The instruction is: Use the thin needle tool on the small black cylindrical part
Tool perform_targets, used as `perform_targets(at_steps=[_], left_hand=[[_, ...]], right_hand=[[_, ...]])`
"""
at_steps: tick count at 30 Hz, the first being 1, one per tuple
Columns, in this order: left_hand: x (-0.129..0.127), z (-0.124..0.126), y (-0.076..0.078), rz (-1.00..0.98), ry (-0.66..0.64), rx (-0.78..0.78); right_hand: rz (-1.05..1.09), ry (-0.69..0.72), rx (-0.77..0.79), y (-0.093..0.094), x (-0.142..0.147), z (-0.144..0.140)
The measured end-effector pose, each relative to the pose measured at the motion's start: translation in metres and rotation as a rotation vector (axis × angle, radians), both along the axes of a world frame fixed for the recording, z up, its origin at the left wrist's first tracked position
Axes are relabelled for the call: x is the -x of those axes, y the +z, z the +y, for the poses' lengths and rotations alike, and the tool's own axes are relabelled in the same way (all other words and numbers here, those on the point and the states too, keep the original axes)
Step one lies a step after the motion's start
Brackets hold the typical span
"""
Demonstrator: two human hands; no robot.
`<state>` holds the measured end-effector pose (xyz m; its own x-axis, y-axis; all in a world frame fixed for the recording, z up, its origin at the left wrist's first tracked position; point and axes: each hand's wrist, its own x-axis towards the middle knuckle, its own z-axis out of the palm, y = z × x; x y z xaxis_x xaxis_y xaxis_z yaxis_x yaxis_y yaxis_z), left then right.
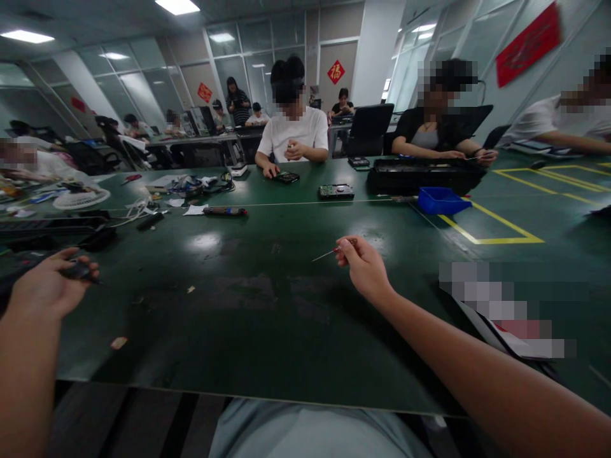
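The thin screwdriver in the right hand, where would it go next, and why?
Probably leftward, toward the small dark part in the left hand. The right hand pinches the thin screwdriver above bare green table, its tip pointing left at nothing, well apart from the part. That is only a guess.

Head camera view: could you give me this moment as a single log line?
left hand: grips small dark object | right hand: pinches thin screwdriver, tip pointing left | surface: green table | opposite: seated people, blue tray
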<state>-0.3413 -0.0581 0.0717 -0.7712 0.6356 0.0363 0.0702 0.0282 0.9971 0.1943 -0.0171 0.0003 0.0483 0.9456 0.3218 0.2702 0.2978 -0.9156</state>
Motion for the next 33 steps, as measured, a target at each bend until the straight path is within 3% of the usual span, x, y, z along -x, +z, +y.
perform_targets(at_steps=[5,11,16,21,26,30,33], left_hand=[[-0.054,0.02,0.016,-0.161,-0.06,-0.135],[-0.138,0.027,0.035,-0.228,-0.484,-0.148],[-0.204,0.033,0.036,-0.268,-0.719,-0.169],[-0.265,0.037,0.022,-0.307,-0.917,-0.065],[-0.313,0.039,-0.005,-0.212,-1.05,-0.048],[-0.331,0.046,-0.032,-0.13,-1.092,-0.051],[-0.329,0.054,-0.05,0.072,-1.095,-0.037]], right_hand=[[0.01,0.005,-0.005,-0.001,-0.002,0.0],[0.008,-0.002,-0.007,0.0,-0.004,-0.001],[0.003,0.002,-0.005,0.002,-0.004,-0.002],[0.02,0.011,-0.006,0.002,-0.004,-0.002],[0.022,0.0,-0.012,0.003,-0.004,-0.002],[0.021,0.002,-0.011,0.004,-0.004,-0.003],[0.017,0.001,-0.004,0.004,-0.003,-0.003]])
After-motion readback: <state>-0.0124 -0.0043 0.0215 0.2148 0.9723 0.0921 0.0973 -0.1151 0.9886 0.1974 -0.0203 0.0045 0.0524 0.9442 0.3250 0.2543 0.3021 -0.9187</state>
